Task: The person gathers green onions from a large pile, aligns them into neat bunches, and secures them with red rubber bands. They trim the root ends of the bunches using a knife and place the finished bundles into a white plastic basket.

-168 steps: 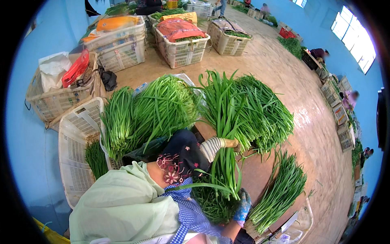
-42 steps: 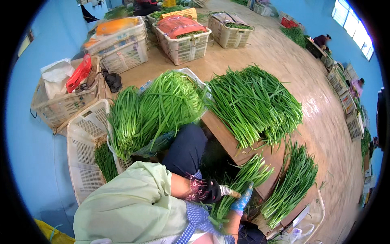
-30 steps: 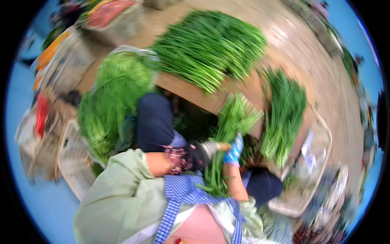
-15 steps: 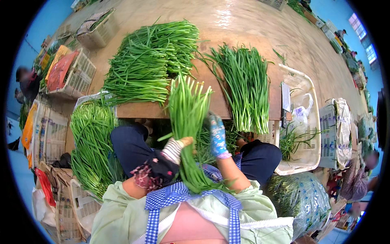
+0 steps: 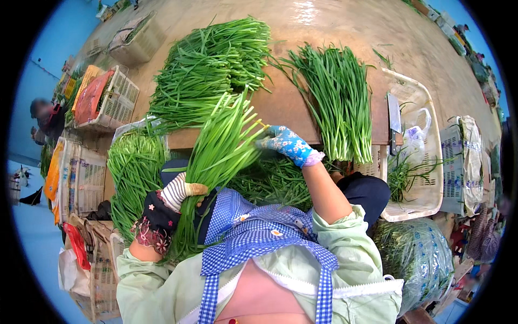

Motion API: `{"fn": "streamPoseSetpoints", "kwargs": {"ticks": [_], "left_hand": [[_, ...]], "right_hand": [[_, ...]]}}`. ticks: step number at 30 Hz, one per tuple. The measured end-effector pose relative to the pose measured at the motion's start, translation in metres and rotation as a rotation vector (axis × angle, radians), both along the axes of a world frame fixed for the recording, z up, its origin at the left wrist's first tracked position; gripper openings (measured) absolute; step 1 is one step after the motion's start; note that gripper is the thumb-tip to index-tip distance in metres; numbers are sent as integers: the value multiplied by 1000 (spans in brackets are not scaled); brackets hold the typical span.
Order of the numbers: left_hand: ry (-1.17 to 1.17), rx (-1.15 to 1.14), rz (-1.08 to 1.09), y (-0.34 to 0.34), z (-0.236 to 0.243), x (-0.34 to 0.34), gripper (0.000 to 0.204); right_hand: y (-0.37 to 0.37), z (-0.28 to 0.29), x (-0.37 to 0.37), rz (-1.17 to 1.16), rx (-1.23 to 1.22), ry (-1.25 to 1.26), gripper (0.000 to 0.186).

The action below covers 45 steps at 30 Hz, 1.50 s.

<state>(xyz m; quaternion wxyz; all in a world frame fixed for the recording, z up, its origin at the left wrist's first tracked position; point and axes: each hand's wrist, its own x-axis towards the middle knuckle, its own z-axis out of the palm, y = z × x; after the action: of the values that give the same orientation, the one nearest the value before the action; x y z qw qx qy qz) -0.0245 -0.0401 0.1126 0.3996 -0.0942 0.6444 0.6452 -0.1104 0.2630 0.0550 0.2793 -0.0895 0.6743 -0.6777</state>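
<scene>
Aslant above the lap, a bunch of green stalks is clamped in the gloved left hand, pale ends uppermost. The right hand has its fingertips at a yellowish stalk; whether they pinch it, I cannot tell. Beyond, piled stalks cover part of the brown surface, a knife by its right edge.

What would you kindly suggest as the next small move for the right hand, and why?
Probably draw the thin yellow strand away from the long, green, leafy bunch: the blue-floral-gloved right hand has its fingertips beside that strand, while the left hand, in striped, tan-fingered fabric, grips the bunch.
</scene>
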Motion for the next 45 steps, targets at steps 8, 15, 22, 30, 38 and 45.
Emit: {"fn": "streamPoseSetpoints", "kwargs": {"ticks": [8, 15, 22, 30, 38, 45], "left_hand": [[-49, 3, 63, 0, -12, 15, 33], [-81, -24, 44, 4, -10, 24, 32], [-147, -73, 66, -19, 0, 33, 36], [-168, 138, 163, -95, -60, 52, 37], [-205, 210, 136, -74, -64, 47, 32], [-185, 155, 229, -78, -50, 56, 29]], "right_hand": [[-27, -49, 19, -303, 229, 145, 22], [-38, -61, 48, -556, 769, 690, 14], [0, -92, 74, -458, 1014, 502, 9], [1, -92, 82, -60, 968, 230, 57], [-60, -100, 56, -372, -154, -187, 18], [3, -103, 65, -284, 1018, 530, 53]]}}
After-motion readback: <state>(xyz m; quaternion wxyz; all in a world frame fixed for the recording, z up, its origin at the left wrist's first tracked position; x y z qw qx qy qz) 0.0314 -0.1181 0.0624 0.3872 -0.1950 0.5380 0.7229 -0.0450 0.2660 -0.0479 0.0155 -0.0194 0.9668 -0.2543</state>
